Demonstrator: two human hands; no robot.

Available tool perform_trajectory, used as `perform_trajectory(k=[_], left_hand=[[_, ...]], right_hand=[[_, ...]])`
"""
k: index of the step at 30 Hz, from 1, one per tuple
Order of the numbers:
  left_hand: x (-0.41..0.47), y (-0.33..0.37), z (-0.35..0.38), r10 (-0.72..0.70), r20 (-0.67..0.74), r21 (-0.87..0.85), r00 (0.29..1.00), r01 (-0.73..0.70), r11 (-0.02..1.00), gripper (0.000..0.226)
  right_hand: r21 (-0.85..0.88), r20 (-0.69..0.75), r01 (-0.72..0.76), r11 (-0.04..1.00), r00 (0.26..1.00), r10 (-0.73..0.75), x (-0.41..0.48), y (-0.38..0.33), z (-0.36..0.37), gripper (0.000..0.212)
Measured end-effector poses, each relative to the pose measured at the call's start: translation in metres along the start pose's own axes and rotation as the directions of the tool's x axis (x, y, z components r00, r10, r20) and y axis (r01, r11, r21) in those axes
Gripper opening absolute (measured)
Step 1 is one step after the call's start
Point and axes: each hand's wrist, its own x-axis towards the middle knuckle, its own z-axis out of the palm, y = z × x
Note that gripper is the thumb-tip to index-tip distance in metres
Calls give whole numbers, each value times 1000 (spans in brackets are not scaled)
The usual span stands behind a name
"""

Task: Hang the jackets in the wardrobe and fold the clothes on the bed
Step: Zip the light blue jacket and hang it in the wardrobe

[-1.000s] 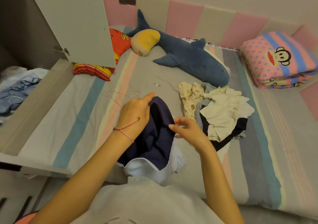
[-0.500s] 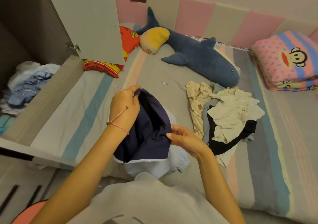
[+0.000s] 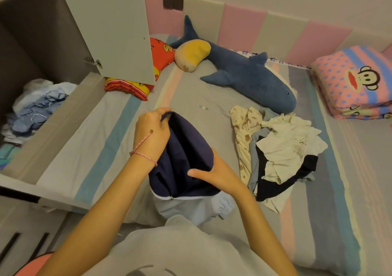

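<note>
The right hand [image 3: 216, 176], open beside the cloth a second ago, now pinches the jacket [image 3: 186, 148] low on its side, thumb across the navy lining. The jacket is held up over the near edge of the bed [image 3: 118, 123], its pale blue shell drooping below. Higher, the left hand [image 3: 151, 131] is clenched round its top edge. Further right lies the pile of clothes [image 3: 280, 152], unfolded. Far left, the wardrobe [image 3: 42, 42] stands open. With the shell hanging slack, it may twist or slide off a hanger, I judge.

Both hands, left hand [image 3: 153, 134] and right hand [image 3: 214, 175], grip a navy jacket [image 3: 186, 159] over the striped bed [image 3: 101, 148].
</note>
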Motion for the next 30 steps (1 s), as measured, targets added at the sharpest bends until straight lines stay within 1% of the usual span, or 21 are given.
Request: perform_trajectory(k=[1, 2, 3, 5, 7, 8, 9, 10, 11, 12, 13, 15, 18, 20, 22, 24, 25, 26, 28, 29, 30], left_hand=[[1, 1, 0, 0, 0, -5, 1000, 0, 1000, 27], [2, 2, 0, -3, 2, -8, 1000, 3, 1000, 28], [3, 4, -1, 0, 7, -7, 1000, 0, 1000, 28], [4, 5, -2, 13, 14, 9, 1000, -13, 1000, 29], [9, 5, -6, 25, -11, 17, 1000, -25, 1000, 29], [12, 5, -8, 21, -24, 10, 999, -21, 1000, 29], [15, 6, -11, 24, -38, -4, 999, -24, 1000, 29], [18, 6, -12, 30, -48, -16, 998, -31, 999, 29], [20, 8, -13, 42, -55, -21, 998, -43, 999, 29], [22, 9, -14, 59, -57, -15, 997, -60, 998, 30], [23, 8, -13, 75, -52, -5, 996, -75, 997, 31], [21, 6, -9, 84, -40, 2, 996, -84, 996, 32], [17, -2, -6, 80, -70, -22, 994, -81, 996, 33], [18, -8, -7, 67, -83, -113, 994, -76, 991, 32], [18, -15, -6, 51, 51, -204, 997, -39, 978, 45], [13, -23, 0, 92, 270, -156, 959, -51, 986, 70], [9, -29, 5, 101, 340, -123, 935, -62, 991, 74], [8, -35, 10, 102, 362, -101, 927, -70, 992, 68], [16, -38, 6, 63, 275, -69, 959, -46, 997, 42], [26, -36, -1, 56, 187, -19, 981, -53, 998, 36], [38, -31, -12, 108, 73, 62, 991, -113, 992, 35]], right_hand=[[-219, -85, -30, 975, 996, 11, 5, 4, 2, 51], [-330, -176, -86, 940, 984, 29, 9, 7, 3, 46], [-334, -259, -135, 933, 965, 47, 13, 11, 6, 44], [-268, -373, -120, 956, 928, 12, 16, 15, 13, 59], [-420, -486, 33, 907, 836, -255, 20, 10, 16, 68], [-519, -481, 96, 850, 789, -383, 21, 8, 18, 66], [-584, -423, 148, 798, 784, -454, 22, 5, 19, 63], [-578, -343, 183, 796, 830, -440, 21, 2, 20, 63], [-510, -283, 166, 844, 894, -347, 21, -2, 20, 65], [-444, -241, 105, 890, 942, -232, 23, -2, 20, 65], [-405, -248, 27, 914, 959, -138, 27, 2, 18, 62], [-338, -376, -67, 939, 924, -70, 32, 6, 11, 50], [-306, -522, -46, 951, 844, -127, 34, -1, -8, 38], [-267, -587, -9, 964, 794, -156, 32, -11, -22, 37], [-225, -642, 42, 974, 746, -180, 27, -22, -34, 39], [-179, -678, 88, 980, 710, -188, 23, -33, -42, 42], [-164, -689, 106, 981, 699, -191, 23, -37, -45, 43], [-165, -692, 118, 979, 694, -200, 22, -43, -49, 43], [-242, -683, 128, 962, 682, -262, 18, -55, -59, 45], [-323, -672, 131, 937, 666, -325, 15, -62, -67, 47], [-410, -657, 140, 901, 640, -398, 11, -70, -75, 50]])
